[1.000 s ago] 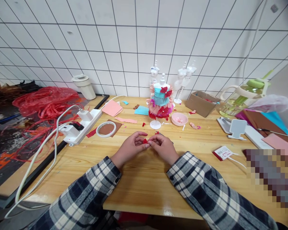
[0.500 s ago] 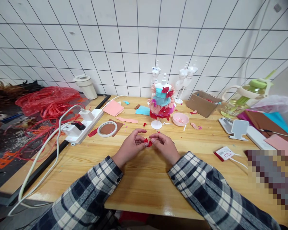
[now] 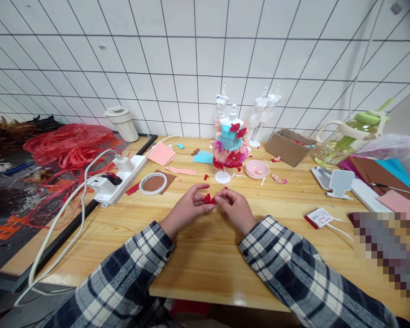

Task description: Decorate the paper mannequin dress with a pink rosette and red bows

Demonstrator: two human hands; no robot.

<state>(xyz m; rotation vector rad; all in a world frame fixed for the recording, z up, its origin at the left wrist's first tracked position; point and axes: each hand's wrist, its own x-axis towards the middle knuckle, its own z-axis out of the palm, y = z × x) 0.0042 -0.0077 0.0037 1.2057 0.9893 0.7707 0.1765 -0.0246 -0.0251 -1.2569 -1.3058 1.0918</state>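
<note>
My left hand and my right hand meet over the wooden table, fingertips pinched together on a small red paper piece. Both hands rest on the tabletop. Just beyond them stands a small white mannequin dressed in a blue, pink and red paper dress. A pink bowl sits to its right.
A tape roll, a white power strip with cables and pink paper lie to the left. A cardboard box, a green-lidded pitcher, a phone stand and coloured sheets are on the right. Red plastic strips pile up far left.
My fingers have shifted slightly on the red piece, which now sits a little higher between the fingertips. Hands stay in the same spot.
</note>
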